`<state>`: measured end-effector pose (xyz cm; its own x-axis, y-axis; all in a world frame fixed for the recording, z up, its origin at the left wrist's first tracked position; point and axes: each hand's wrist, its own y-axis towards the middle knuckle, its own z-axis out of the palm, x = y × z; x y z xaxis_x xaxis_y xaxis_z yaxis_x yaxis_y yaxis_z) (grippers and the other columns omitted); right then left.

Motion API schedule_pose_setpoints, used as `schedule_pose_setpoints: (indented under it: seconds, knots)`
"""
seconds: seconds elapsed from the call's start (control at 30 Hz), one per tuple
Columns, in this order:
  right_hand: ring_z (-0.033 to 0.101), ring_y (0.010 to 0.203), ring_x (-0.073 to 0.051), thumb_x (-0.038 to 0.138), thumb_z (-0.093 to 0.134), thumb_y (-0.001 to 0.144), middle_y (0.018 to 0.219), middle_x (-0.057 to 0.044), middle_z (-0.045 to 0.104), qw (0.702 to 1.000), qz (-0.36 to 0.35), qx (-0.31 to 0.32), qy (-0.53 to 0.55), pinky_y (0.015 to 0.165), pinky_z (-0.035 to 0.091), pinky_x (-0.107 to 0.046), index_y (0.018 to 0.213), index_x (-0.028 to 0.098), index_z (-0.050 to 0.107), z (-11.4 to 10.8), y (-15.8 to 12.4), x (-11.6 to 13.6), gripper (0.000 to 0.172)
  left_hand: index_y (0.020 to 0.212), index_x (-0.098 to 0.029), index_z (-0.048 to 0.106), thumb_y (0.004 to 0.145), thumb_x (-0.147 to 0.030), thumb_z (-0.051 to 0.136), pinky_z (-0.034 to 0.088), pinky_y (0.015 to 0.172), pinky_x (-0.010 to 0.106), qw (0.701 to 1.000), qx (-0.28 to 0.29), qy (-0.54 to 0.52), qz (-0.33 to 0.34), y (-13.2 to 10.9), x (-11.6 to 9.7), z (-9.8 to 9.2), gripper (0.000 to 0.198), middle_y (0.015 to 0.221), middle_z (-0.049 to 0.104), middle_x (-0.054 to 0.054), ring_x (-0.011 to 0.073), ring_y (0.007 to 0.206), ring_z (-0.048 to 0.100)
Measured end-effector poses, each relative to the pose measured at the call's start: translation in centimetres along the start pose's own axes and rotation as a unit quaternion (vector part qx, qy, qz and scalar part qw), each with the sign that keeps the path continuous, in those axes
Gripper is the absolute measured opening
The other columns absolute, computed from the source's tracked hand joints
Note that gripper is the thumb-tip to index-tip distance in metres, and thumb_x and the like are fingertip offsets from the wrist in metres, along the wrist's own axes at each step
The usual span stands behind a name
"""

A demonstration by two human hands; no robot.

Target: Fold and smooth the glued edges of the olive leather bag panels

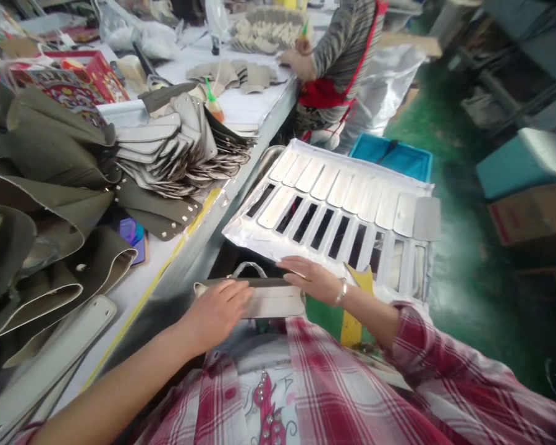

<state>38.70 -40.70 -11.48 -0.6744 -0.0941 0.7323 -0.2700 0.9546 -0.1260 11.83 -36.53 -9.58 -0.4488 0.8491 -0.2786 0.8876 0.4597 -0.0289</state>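
In front of my body is a long, folded beige leather-like piece (269, 304) with a dark olive strip along its upper edge. My left hand (222, 309) is closed over its left part, fingers together and thumb hidden. At the right end lies my right hand (308, 278), fingers stretched out toward the left and touching the upper edge; its thumb is out of sight. Just beyond the piece, a pale curved loop (250, 267) shows. Past my right hand stands a white slotted rack (278, 244), with rounded pale panels (340, 188) lying in rows on it.
On the left, a worktable (152, 266) bears olive leather pieces (50, 198) and a heap of pale straps (167, 142). A glue bottle (214, 108) with a green tip stands behind them. Across the table a co-worker (336, 68) works. A blue crate (412, 162) sits beyond the rack.
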Motion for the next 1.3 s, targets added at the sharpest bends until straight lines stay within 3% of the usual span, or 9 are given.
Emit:
schedule_pose_setpoints:
  seconds: [0.07,0.1,0.23,0.37,0.6,1.03,1.17,1.23,1.3]
  knots:
    - [0.055,0.098,-0.019,0.033,0.048,0.088,0.106,-0.008,0.059,0.990,0.011,-0.135,-0.033,0.090,0.043,-0.034,0.112,0.021,0.060,0.5,-4.4,0.7,0.029,0.119,-0.015,0.049,0.085,-0.022,0.050,0.041,0.095,0.037,0.996,-0.027,-0.085,0.004,0.8,-2.7,1.2,0.034,0.118,0.057,0.009,0.0211,0.108,0.050]
    - [0.056,0.090,-0.018,0.034,0.050,0.088,0.099,-0.008,0.060,0.986,0.020,-0.161,-0.044,0.083,0.045,-0.032,0.110,0.020,0.060,1.2,-6.3,1.0,0.028,0.116,-0.016,0.050,0.084,-0.022,0.052,0.043,0.093,0.036,0.993,-0.035,-0.111,-0.001,1.1,-3.9,1.9,0.032,0.113,0.058,0.008,0.0204,0.105,0.051]
    - [0.054,0.079,-0.017,0.035,0.050,0.088,0.088,-0.007,0.059,0.981,0.000,-0.168,-0.093,0.073,0.042,-0.030,0.106,0.020,0.062,5.1,-10.3,1.5,0.026,0.094,-0.017,0.057,0.085,-0.023,0.052,0.044,0.084,0.036,0.993,-0.045,-0.105,-0.034,2.0,-6.5,4.2,0.012,0.096,0.059,0.005,0.0198,0.093,0.052]
    - [0.051,0.074,-0.015,0.030,0.045,0.092,0.078,-0.005,0.057,0.973,-0.006,-0.194,-0.127,0.071,0.037,-0.028,0.090,0.020,0.066,7.2,-9.3,1.5,0.024,0.086,-0.017,0.059,0.088,-0.021,0.046,0.043,0.081,0.035,0.994,-0.065,-0.072,-0.043,2.1,-6.9,4.7,0.014,0.091,0.059,0.004,0.0181,0.088,0.051]
    - [0.050,0.069,-0.013,0.023,0.049,0.087,0.071,-0.002,0.055,0.974,0.016,-0.177,-0.143,0.067,0.034,-0.025,0.070,0.016,0.062,6.5,-8.0,2.5,0.022,0.076,-0.017,0.061,0.087,-0.020,0.048,0.042,0.078,0.031,0.989,-0.078,-0.122,-0.038,2.2,-6.8,4.1,0.017,0.088,0.060,0.004,0.0163,0.084,0.052]
    - [0.050,0.072,-0.017,0.024,0.046,0.088,0.077,-0.005,0.056,0.957,0.053,-0.142,-0.249,0.066,0.031,-0.029,0.074,0.018,0.056,6.4,-7.7,3.7,0.018,0.069,-0.018,0.058,0.078,-0.013,0.052,0.041,0.072,0.030,0.986,-0.042,-0.109,-0.118,3.7,-6.8,4.2,0.012,0.079,0.057,0.003,0.0171,0.078,0.052]
    - [0.053,0.073,-0.020,0.040,0.054,0.084,0.085,-0.008,0.058,0.945,0.143,-0.221,-0.196,0.064,0.036,-0.030,0.091,0.016,0.054,6.9,-8.6,3.0,0.026,0.068,-0.018,0.057,0.078,-0.015,0.052,0.042,0.071,0.030,0.987,-0.032,-0.094,-0.127,4.0,-6.8,4.2,0.012,0.080,0.056,0.004,0.0178,0.078,0.052]
    - [0.052,0.061,-0.018,0.048,0.054,0.081,0.070,-0.005,0.057,0.952,0.217,-0.188,-0.110,0.056,0.035,-0.028,0.073,0.018,0.053,7.2,-8.8,2.7,0.032,0.068,-0.018,0.057,0.079,-0.017,0.052,0.042,0.071,0.030,0.987,-0.031,-0.091,-0.126,4.0,-6.8,4.3,0.012,0.081,0.055,0.004,0.0179,0.078,0.052]
    - [0.048,0.047,-0.014,0.054,0.047,0.083,0.053,-0.002,0.053,0.952,0.286,-0.099,0.050,0.047,0.032,-0.026,0.056,0.019,0.046,7.5,-8.6,2.6,0.044,0.067,-0.018,0.056,0.080,-0.018,0.051,0.042,0.071,0.031,0.988,-0.031,-0.086,-0.125,4.1,-6.7,4.4,0.014,0.080,0.055,0.003,0.0177,0.077,0.051]
